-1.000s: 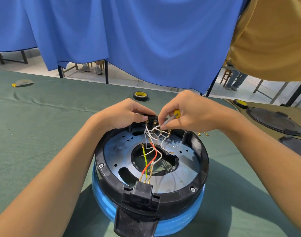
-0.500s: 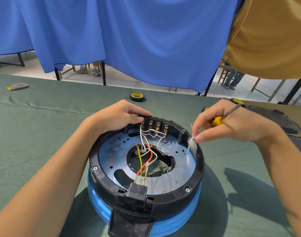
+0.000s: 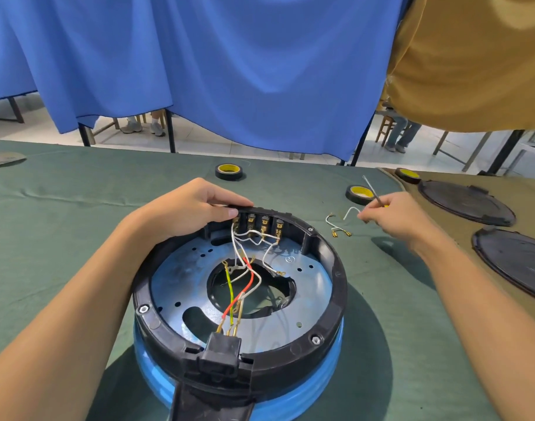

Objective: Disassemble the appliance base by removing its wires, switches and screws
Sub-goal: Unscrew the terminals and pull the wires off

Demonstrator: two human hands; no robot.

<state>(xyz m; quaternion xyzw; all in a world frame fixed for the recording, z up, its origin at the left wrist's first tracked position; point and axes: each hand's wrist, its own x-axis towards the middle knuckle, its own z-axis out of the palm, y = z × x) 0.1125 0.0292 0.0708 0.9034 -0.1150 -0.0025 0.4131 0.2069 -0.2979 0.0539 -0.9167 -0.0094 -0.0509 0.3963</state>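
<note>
**Left hand on the rim, right hand out to the side**

Both bare forearms reach forward from the lower corners; the left hand (image 3: 193, 208) lies palm down on the far rim of the appliance base (image 3: 336, 268), fingers curled over its edge, thumb pressed against the inner side; the right hand (image 3: 397, 215) is held well apart to the right, fingers curled round a screwdriver (image 3: 372, 189) whose shaft sticks up and leftward; its thumb and forefinger tips meet at the end of a white wire (image 3: 349, 211).

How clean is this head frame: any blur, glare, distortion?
Head view: fisheye stretches the lower corners; right hand and screwdriver slightly motion-smeared; appliance base sharp, its metal plate reflects blue, no blown glare; soft shadows fall right of the base.
</note>
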